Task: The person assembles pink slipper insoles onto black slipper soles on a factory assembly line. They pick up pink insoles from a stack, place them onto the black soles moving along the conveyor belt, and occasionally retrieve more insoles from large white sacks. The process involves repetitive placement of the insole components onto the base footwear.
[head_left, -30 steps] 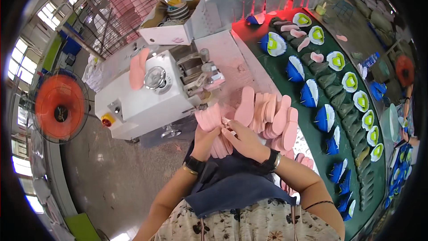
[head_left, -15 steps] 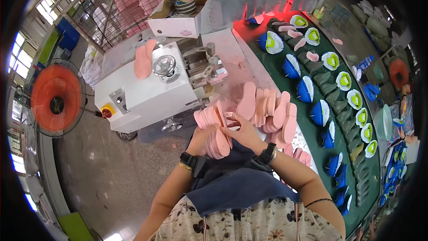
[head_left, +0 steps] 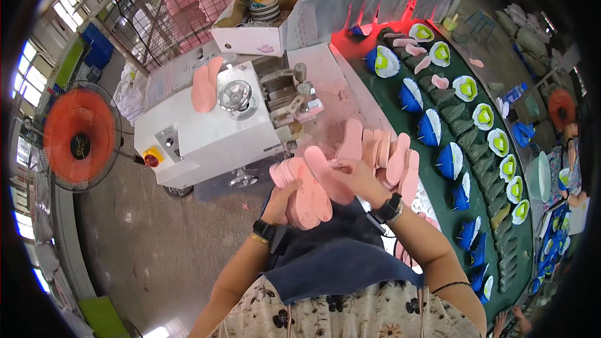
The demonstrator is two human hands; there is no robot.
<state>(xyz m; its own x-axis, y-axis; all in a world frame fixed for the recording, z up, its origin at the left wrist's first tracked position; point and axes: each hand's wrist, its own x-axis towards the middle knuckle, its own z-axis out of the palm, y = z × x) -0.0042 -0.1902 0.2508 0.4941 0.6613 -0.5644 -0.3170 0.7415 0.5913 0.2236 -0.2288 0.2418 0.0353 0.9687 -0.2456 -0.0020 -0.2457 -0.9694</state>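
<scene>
Shifted from 2 o'clock toward centre since earlier: fan (head_left: 80,138) at 9, machine (head_left: 206,128) at 11. Left hand (head_left: 282,197) cups insole stack (head_left: 300,191); right hand (head_left: 357,175) pinches one insole (head_left: 328,175) just beside.
</scene>
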